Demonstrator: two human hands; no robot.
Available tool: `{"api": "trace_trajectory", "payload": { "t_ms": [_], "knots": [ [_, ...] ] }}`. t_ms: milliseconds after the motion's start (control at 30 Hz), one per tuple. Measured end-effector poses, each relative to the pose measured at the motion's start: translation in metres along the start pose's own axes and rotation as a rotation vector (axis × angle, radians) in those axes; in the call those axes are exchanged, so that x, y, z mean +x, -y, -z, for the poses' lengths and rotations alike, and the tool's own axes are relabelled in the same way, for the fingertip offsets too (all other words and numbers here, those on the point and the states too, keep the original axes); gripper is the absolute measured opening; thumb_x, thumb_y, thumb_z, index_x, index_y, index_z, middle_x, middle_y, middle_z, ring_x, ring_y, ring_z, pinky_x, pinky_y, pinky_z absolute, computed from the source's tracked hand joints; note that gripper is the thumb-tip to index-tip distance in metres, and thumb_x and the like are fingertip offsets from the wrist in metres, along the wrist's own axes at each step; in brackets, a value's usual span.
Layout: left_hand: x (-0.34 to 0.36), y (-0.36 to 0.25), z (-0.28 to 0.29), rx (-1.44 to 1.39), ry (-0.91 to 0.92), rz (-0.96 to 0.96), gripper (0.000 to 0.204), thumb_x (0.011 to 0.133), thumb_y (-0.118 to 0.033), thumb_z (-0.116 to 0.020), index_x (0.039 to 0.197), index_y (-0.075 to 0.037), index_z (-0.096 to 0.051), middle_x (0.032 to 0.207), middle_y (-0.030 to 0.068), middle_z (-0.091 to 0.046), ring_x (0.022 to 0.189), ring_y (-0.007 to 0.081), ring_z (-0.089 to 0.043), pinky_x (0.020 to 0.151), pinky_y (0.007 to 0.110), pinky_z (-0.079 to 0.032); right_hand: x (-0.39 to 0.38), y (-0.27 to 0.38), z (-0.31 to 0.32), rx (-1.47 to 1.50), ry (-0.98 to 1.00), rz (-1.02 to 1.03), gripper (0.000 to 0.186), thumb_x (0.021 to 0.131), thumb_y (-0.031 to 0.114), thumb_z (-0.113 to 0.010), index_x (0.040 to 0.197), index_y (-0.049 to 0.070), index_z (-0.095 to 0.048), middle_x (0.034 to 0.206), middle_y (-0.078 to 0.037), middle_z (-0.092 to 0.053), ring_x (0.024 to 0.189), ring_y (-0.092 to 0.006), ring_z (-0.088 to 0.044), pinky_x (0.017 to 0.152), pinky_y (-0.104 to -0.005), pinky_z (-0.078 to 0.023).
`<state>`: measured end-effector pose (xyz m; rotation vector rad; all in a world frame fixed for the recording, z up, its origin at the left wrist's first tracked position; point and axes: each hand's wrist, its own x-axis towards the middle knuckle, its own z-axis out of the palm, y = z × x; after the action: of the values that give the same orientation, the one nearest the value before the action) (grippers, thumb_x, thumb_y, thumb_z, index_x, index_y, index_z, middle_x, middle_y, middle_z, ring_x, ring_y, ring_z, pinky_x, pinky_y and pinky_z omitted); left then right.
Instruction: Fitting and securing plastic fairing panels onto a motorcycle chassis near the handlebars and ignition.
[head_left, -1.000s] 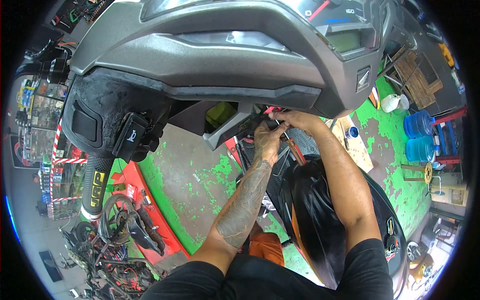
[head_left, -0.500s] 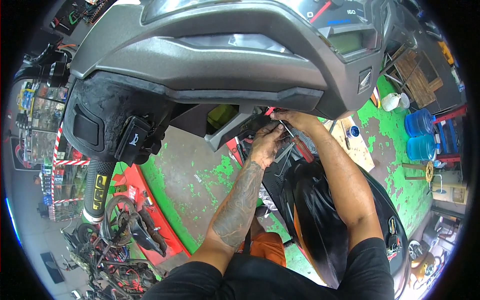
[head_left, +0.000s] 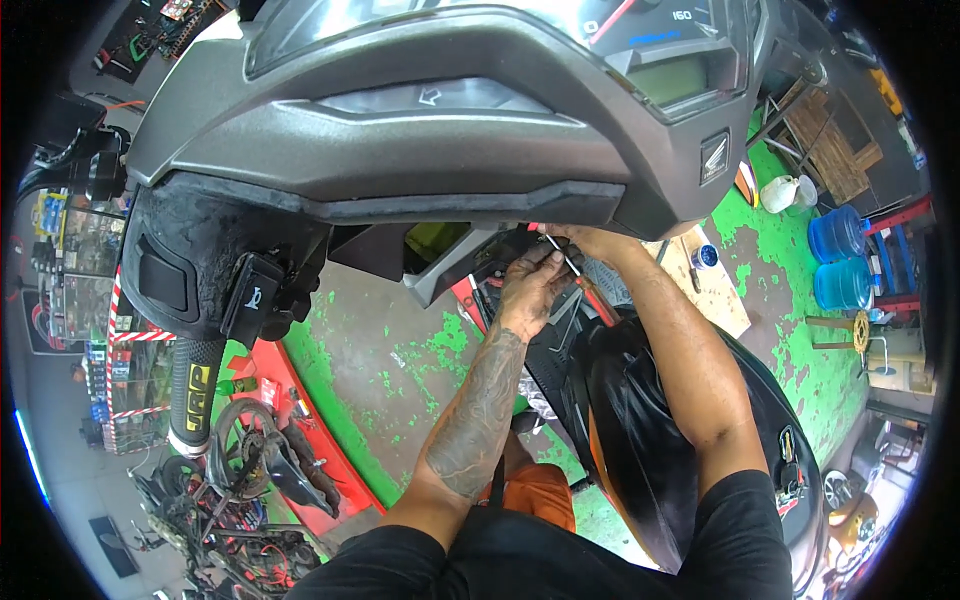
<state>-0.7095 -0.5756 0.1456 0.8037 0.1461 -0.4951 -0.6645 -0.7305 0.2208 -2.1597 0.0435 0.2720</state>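
Observation:
A scooter's grey front cover (head_left: 430, 150) fills the top of the view, and both my hands are close together just below its lower edge. My left hand (head_left: 530, 290) is closed, thumb against fingers; what it pinches is hidden. My right hand (head_left: 598, 243) reaches in from the right with curled fingers, partly under the cover. A screwdriver (head_left: 597, 302) with a red handle and thin shaft slants between the hands and appears held in my right fingers. A small red piece (head_left: 535, 227) shows at the right fingertips.
The handlebar grip (head_left: 192, 395) hangs at the left. Beside my right arm is the black seat (head_left: 640, 430). A wooden board (head_left: 722, 290) carries a blue-capped container (head_left: 706, 257). Blue water jugs (head_left: 838, 245) stand far right; motorcycle parts (head_left: 220, 540) lie lower left.
The cover and handlebar have shifted slightly left and down in view. The screwdriver has turned a little between the hands, which stay in nearly the same place.

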Motion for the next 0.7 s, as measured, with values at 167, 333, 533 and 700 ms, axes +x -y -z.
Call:
{"api": "trace_trajectory", "payload": {
  "t_ms": [167,333,533,700],
  "knots": [
    [0.003,-0.001,-0.004,0.119,-0.164,0.047,0.022,0.1,-0.015,-0.07,0.119,-0.005,-0.068,0.111,0.0087,-0.073,0.101,0.0217,-0.071,0.086,0.039,-0.06,0.005,-0.005,-0.002,0.004,0.007,0.025,0.044,0.098,0.024,-0.065,0.137,0.005,-0.061,0.14,-0.021,-0.06,0.132,-0.0352,-0.055,0.11,-0.0443,-0.042],
    [0.0,-0.002,-0.011,0.048,-0.161,0.052,0.025,0.1,-0.016,-0.07,0.121,-0.004,-0.066,0.113,0.0093,-0.072,0.101,0.0231,-0.071,0.086,0.04,-0.06,0.008,-0.016,-0.01,-0.022,-0.105,0.069,0.051,0.09,0.043,-0.079,0.127,0.008,-0.071,0.13,-0.011,-0.069,0.124,-0.0266,-0.06,0.108,-0.0405,-0.044],
    [-0.004,-0.01,-0.011,0.011,-0.07,0.073,0.026,0.1,-0.017,-0.07,0.122,-0.003,-0.063,0.11,0.0094,-0.071,0.102,0.0254,-0.071,0.085,0.043,-0.06,0.011,-0.021,-0.01,0.024,-0.075,0.078,0.05,0.091,0.043,-0.077,0.128,0.009,-0.071,0.132,-0.011,-0.069,0.126,-0.0259,-0.059,0.109,-0.0402,-0.043],
    [0.001,-0.006,-0.013,0.101,-0.233,0.062,0.022,0.1,-0.016,-0.07,0.115,-0.002,-0.062,0.111,0.0111,-0.07,0.102,0.0282,-0.072,0.084,0.045,-0.061,0.01,-0.02,-0.011,-0.04,-0.105,0.109,0.048,0.092,0.042,-0.077,0.127,0.009,-0.072,0.132,-0.011,-0.069,0.126,-0.027,-0.06,0.11,-0.0406,-0.043]
  ]
}}
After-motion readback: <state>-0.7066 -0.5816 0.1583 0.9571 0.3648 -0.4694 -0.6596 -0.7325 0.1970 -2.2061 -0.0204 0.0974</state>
